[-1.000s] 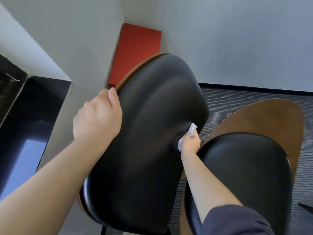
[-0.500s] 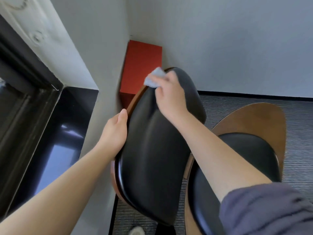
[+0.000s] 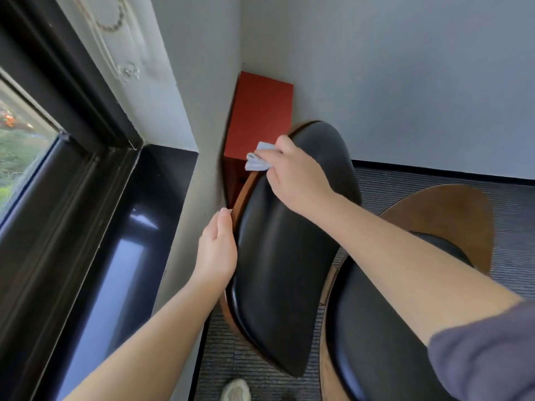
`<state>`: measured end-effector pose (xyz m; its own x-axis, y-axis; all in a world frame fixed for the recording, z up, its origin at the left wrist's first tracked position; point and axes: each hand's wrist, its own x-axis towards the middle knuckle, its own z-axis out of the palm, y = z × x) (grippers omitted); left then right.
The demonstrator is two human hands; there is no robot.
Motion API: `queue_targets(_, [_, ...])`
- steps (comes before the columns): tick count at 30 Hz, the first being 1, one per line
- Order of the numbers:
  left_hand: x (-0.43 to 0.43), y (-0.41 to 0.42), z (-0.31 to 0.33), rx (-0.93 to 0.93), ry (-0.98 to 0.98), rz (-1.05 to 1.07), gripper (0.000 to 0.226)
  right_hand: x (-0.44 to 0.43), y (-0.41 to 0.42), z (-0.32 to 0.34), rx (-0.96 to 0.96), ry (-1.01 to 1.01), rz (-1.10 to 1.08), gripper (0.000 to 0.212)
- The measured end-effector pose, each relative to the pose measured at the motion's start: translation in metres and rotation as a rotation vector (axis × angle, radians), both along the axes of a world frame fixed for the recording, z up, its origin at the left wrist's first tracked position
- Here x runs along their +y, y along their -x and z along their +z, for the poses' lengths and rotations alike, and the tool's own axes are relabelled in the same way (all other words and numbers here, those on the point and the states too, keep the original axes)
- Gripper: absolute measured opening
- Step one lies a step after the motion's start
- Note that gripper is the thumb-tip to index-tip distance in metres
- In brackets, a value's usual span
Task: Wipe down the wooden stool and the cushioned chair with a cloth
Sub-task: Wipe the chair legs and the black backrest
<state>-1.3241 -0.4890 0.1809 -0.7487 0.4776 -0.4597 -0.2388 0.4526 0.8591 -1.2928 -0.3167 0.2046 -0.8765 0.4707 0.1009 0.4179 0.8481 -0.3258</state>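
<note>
The cushioned chair's black padded backrest (image 3: 283,270) stands in the middle, edged by a brown wooden shell. My right hand (image 3: 292,175) grips a small pale blue cloth (image 3: 257,160) at the backrest's upper left edge. My left hand (image 3: 217,250) holds the backrest's left edge, thumb along the wooden rim, with the fingers hidden behind it. The chair's black seat cushion (image 3: 385,342) and its wooden shell (image 3: 445,215) lie to the right, partly hidden by my right arm.
A red box-like object (image 3: 257,114) stands in the corner behind the chair. A grey wall runs along the back. On the left are a black window frame (image 3: 58,91) and a glossy black sill (image 3: 121,250). Dark striped carpet (image 3: 434,183) covers the floor, and a shoe tip (image 3: 236,390) shows below.
My right hand with the cloth rose from the backrest's lower right side to its upper left edge. My left hand slid lower along the left rim. The camera view lifted toward the window.
</note>
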Motion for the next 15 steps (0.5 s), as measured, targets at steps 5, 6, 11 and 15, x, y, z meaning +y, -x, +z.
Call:
queue_targets(5, [-0.007,0.001,-0.007,-0.059,-0.051,0.024,0.041,-0.038,-0.006,0.001,0.023,0.028,0.033,0.033])
queue_targets(6, [-0.010,-0.001,-0.009,-0.112,-0.063,0.041,0.041,-0.051,-0.014,0.001,0.014,0.039,0.116,0.034])
queue_targets(11, [-0.027,-0.003,-0.022,-0.348,-0.005,0.118,0.054,-0.050,-0.008,0.001,0.014,0.037,0.014,0.035])
queue_targets(15, [-0.034,-0.003,-0.025,-0.400,-0.065,0.105,0.041,-0.108,-0.046,-0.009,0.048,0.085,0.211,0.034])
